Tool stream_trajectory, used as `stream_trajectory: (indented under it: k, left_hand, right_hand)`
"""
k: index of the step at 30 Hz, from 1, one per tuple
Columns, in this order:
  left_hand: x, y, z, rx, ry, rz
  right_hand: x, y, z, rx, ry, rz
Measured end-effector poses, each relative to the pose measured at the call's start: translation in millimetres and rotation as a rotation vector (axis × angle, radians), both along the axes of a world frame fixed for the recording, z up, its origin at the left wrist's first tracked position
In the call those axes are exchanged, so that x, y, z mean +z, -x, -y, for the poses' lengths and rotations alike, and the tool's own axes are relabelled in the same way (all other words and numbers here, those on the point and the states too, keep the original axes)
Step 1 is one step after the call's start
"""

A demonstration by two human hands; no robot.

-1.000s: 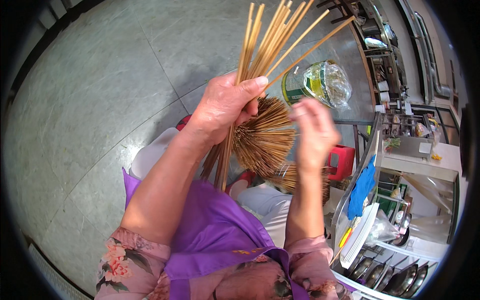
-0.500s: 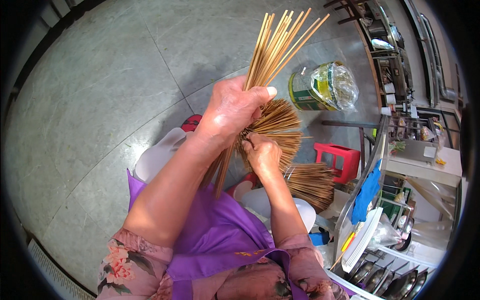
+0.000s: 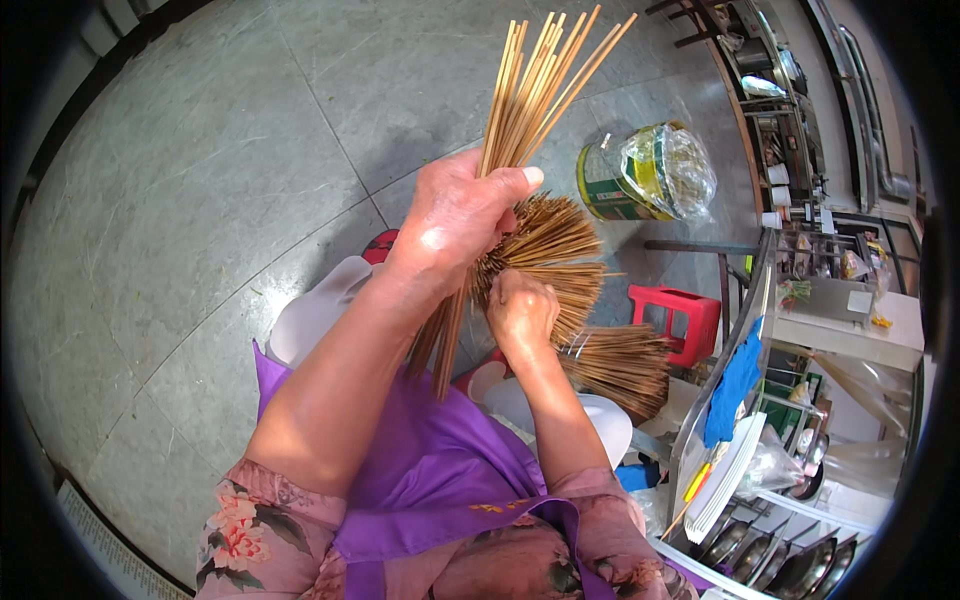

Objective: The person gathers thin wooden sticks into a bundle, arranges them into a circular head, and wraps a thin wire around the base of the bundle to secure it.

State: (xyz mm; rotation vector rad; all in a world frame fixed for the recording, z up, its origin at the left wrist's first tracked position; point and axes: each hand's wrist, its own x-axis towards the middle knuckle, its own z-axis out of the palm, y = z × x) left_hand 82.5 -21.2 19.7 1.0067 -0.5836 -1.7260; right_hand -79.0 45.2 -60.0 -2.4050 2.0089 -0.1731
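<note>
My left hand (image 3: 450, 210) is closed round a bunch of long, thin bamboo sticks (image 3: 535, 100), its thumb lying across them. Their pale ends fan out above the fist, and the darker ends come out below my wrist. Just to the right and lower, my right hand (image 3: 523, 308) has its fingers curled in at the edge of a larger, spread-out bundle of brown sticks (image 3: 560, 240). What those fingertips pinch is hidden. Beside my right forearm lies another bundle of sticks (image 3: 625, 362), with a pale band round it.
A green and yellow tin (image 3: 615, 180) with clear plastic in its mouth stands on the grey floor (image 3: 200, 170). Behind the tied bundle is a red stool (image 3: 690, 325). At the right, a blue cloth (image 3: 735, 385) hangs by a metal table edge, near shelves with pans (image 3: 800, 570).
My left hand has shifted slightly to the left, and the bunch of bamboo sticks has tilted left with it. My right hand has barely moved at the larger bundle.
</note>
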Motion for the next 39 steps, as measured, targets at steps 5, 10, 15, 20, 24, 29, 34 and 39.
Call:
stream_trajectory:
  k: [5, 10, 15, 20, 24, 29, 34, 39]
  left_hand:
    - [-2, -1, 0, -0.020, -0.033, 0.015]
    - [-1, -3, 0, -0.028, -0.058, 0.080]
    - [-2, -1, 0, -0.040, -0.062, 0.098]
    - [-5, 1, 0, -0.045, -0.078, 0.085]
    - [-6, 5, 1, -0.048, -0.074, 0.107]
    - [-3, 7, 0, -0.057, -0.088, 0.094]
    - [-3, 5, -1, -0.037, -0.100, 0.064]
    - [2, 16, 4, -0.098, -0.060, 0.026]
  right_hand:
    - [6, 8, -10, -0.046, 0.115, 0.226]
    - [16, 54, -44, -0.316, 0.213, 0.424]
    - [12, 106, -76, -0.881, 0.248, 0.897]
    - [-30, 142, -98, -1.203, -0.103, 1.039]
    - [-73, 135, -106, -1.212, -0.460, 0.927]
    - [-121, 124, -102, -0.809, -0.391, 0.923]
    - [-115, 102, -87, -0.734, -0.637, 0.733]
    - [-212, 172, -118, -0.716, -0.769, 0.707]
